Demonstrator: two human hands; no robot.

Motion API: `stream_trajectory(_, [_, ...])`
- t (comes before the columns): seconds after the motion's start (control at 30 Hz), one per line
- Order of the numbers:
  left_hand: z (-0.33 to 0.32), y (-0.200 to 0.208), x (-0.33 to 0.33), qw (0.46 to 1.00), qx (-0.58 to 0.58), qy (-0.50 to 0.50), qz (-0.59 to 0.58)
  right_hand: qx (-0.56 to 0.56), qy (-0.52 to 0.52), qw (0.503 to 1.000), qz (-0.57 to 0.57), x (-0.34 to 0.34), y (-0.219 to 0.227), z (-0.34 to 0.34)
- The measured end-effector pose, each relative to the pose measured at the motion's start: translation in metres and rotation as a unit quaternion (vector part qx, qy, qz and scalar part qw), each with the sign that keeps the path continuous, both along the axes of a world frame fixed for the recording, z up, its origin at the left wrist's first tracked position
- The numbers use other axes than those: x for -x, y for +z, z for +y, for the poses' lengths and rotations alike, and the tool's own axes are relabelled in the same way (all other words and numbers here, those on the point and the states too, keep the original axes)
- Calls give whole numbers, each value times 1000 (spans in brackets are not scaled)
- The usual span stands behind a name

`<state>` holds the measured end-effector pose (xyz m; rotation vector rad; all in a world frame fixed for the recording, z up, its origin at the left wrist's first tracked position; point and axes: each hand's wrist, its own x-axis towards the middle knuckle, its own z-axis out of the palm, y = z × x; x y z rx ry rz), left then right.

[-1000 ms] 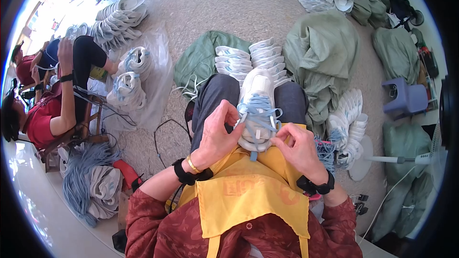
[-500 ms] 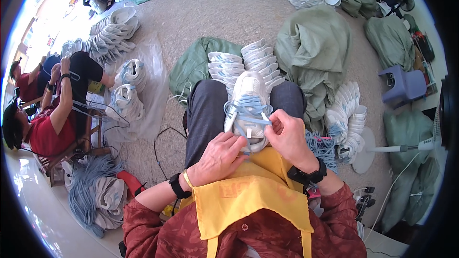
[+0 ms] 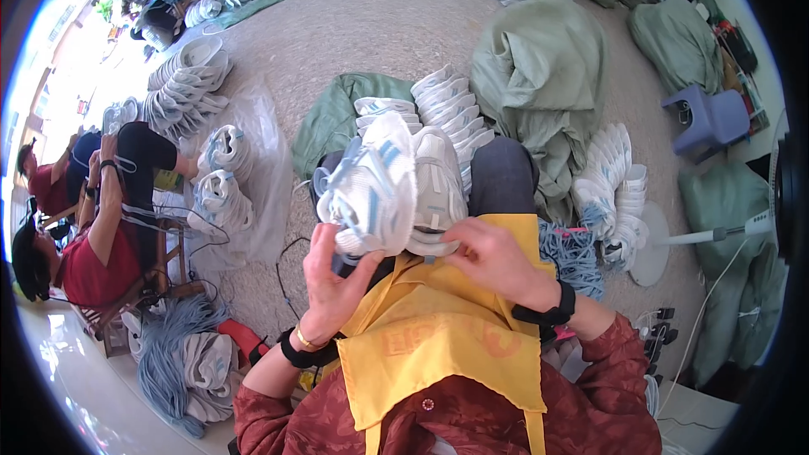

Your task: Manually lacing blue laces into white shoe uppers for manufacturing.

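My left hand [image 3: 335, 282] grips a white shoe upper [image 3: 377, 190] with blue stripes and light blue laces, held tilted on its side above my left thigh. Its thumb presses near the heel and the other fingers wrap behind. Beside it a second white and grey shoe upper [image 3: 438, 173] lies toe-away between my thighs. The fingers of my right hand [image 3: 493, 259] pinch its heel edge. A yellow apron [image 3: 447, 362] covers my lap below both hands.
Nested shoe uppers [image 3: 455, 105] stand just beyond my knees, between green sacks [image 3: 539, 59]. Bundled blue laces [image 3: 573, 261] and a fan base [image 3: 649, 244] are at right. A purple stool [image 3: 708, 122] stands farther right. Co-workers [image 3: 109, 244] sit at left, near more uppers [image 3: 223, 202].
The laced shoe upper has moved left off my lap's middle and turned on its side in my left hand. My right hand has left its laces and now holds the second upper's heel.
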<state>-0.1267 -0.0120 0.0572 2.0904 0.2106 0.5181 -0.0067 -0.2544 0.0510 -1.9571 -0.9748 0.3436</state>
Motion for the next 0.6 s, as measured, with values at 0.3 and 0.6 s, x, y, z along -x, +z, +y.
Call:
stream_trajectory(0.3, [-2, 7, -2, 997, -52, -35, -45, 153, 101, 973, -144, -7, -14, 7])
stream_trajectory(0.6, [3, 15, -24, 981, 177, 10, -76, -63, -59, 986, 142, -43, 47, -23])
